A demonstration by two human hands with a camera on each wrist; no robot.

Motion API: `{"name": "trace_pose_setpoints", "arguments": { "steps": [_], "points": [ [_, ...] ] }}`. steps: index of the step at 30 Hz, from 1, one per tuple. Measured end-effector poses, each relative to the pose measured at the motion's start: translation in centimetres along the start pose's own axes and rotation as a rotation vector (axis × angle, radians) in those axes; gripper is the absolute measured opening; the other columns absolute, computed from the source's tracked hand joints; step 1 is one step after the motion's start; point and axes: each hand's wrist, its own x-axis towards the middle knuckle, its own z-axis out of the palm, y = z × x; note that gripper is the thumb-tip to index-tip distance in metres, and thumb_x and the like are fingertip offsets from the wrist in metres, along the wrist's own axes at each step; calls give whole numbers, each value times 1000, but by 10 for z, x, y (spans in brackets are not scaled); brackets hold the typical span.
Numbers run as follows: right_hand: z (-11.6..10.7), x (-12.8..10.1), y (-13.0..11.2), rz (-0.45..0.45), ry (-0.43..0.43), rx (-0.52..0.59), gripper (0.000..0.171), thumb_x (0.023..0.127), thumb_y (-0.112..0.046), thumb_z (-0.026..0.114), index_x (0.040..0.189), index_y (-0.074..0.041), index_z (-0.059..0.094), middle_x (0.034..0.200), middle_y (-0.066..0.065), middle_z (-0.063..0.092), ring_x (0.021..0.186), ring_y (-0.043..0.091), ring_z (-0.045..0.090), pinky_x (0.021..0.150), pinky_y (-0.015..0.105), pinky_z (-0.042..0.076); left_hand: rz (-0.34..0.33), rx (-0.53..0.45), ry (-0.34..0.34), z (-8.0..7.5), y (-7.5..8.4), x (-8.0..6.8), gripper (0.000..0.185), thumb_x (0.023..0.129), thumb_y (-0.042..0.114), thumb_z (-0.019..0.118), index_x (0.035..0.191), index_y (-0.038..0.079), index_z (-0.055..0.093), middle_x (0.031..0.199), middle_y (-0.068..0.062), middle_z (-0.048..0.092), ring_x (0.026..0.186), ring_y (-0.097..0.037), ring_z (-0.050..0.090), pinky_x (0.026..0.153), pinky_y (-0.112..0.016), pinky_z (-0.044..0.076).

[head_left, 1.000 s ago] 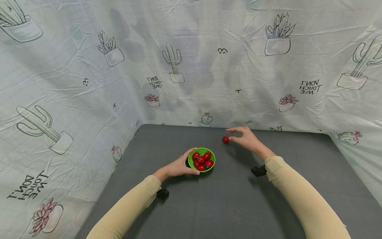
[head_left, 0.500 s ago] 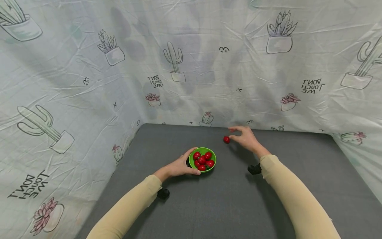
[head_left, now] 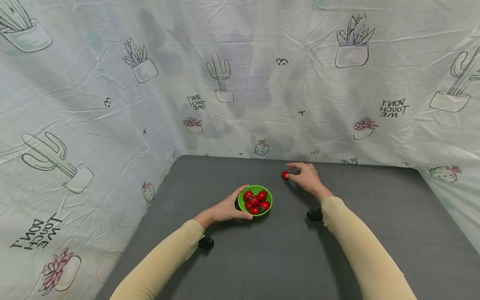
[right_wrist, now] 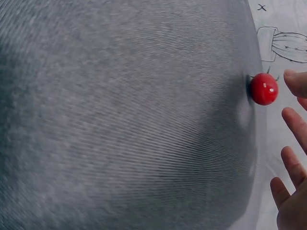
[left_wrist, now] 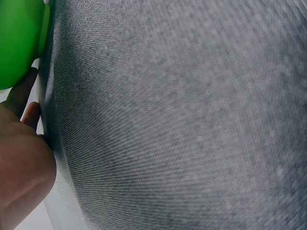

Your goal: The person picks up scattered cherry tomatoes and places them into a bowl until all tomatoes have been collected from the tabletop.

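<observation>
A green bowl [head_left: 256, 187] holding several red tomatoes [head_left: 255, 201] sits mid-table. My left hand [head_left: 240, 203] grips its left side, thumb along the near rim and fingers round the far rim. In the left wrist view the bowl [left_wrist: 19, 43] shows just beyond my left hand [left_wrist: 21, 158]. A single loose red tomato [head_left: 285, 175] lies on the grey cloth behind and right of the bowl. My right hand [head_left: 296, 173] hovers right beside it with fingers spread. The right wrist view shows that tomato [right_wrist: 264, 89] resting on the cloth, with the fingers [right_wrist: 295, 124] close but not closed on it.
The grey table [head_left: 262, 258] is walled by a cactus-print sheet [head_left: 240, 83] at the back, left and right. Black wrist cameras [head_left: 314, 215] [head_left: 205, 243] hang under both beige sleeves.
My right hand has come down and slightly left, closing in on the loose tomato, which has stayed put. The left hand and bowl have not moved.
</observation>
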Motion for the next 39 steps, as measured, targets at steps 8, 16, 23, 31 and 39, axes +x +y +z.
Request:
{"name": "trace_pose_setpoints", "arguments": {
  "steps": [8, 16, 23, 31, 39],
  "points": [
    [7, 0, 4, 23, -7, -9, 48, 97, -30, 72, 142, -14, 62, 140, 14, 60, 138, 42, 33, 111, 65, 18, 31, 0, -10, -1, -2, 3, 107, 82, 48, 86, 163, 35, 18, 165, -2, 23, 150, -22, 23, 118, -54, 24],
    [9, 2, 6, 46, -16, -18, 44, 97, -30, 73, 138, -15, 66, 142, 14, 59, 138, 42, 32, 111, 65, 17, 18, 14, -4, -1, 0, 2, 107, 81, 49, 86, 163, 37, 18, 165, -1, 23, 150, -22, 24, 117, -53, 25],
    [13, 1, 7, 31, 13, -13, 40, 96, -26, 74, 133, -13, 69, 135, 14, 63, 135, 40, 35, 110, 64, 18, 9, 10, -4, -2, 1, 1, 107, 82, 49, 85, 164, 34, 17, 165, -1, 22, 150, -23, 24, 117, -54, 27],
    [12, 0, 6, 26, 16, -28, 35, 98, -24, 72, 131, -13, 71, 136, 15, 63, 136, 41, 35, 111, 65, 17, 16, 11, -4, -2, 1, 1, 108, 83, 46, 85, 165, 30, 16, 166, -4, 22, 150, -25, 23, 116, -55, 27],
    [12, 0, 4, 25, 11, -39, 34, 98, -22, 71, 131, -12, 70, 130, 15, 66, 135, 42, 36, 111, 65, 16, 3, 10, -8, -2, 0, 1, 107, 82, 49, 85, 164, 34, 17, 166, -2, 22, 150, -24, 24, 117, -55, 27]
  ]
}}
